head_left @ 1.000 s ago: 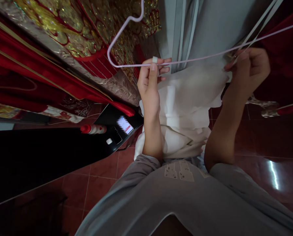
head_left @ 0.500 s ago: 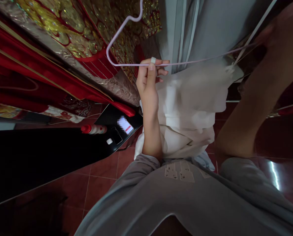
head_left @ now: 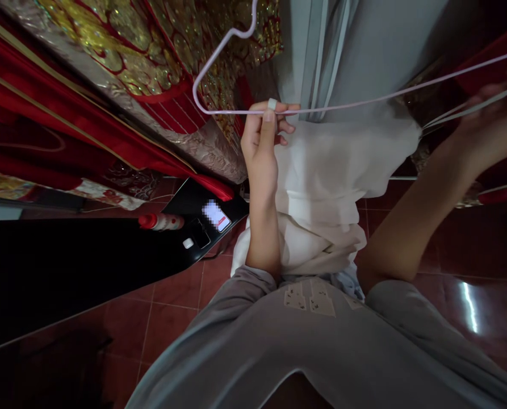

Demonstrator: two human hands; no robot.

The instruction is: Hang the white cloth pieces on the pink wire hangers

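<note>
My left hand (head_left: 264, 133) is raised and pinches the bottom bar of a thin pale wire hanger (head_left: 347, 103), a small white clip at my thumb. The hanger's hook (head_left: 227, 40) curls up to the left. A sheer white garment (head_left: 334, 170) hangs under the hanger and drapes down to my lap. My right hand (head_left: 494, 122) is at the right edge, blurred, closed on thin white straps (head_left: 466, 111) that run from the garment's corner.
Red and gold embroidered fabric (head_left: 121, 68) hangs at the left. A glossy black table (head_left: 66, 272) holds a red-capped bottle (head_left: 162, 221), a phone (head_left: 217, 217) and a small white object. Grey curtain (head_left: 364, 45) behind; red tiled floor (head_left: 180, 318) below.
My right hand has moved from the garment's upper corner out to the right, drawing the white straps along. My left hand keeps its hold on the hanger, shifted slightly right.
</note>
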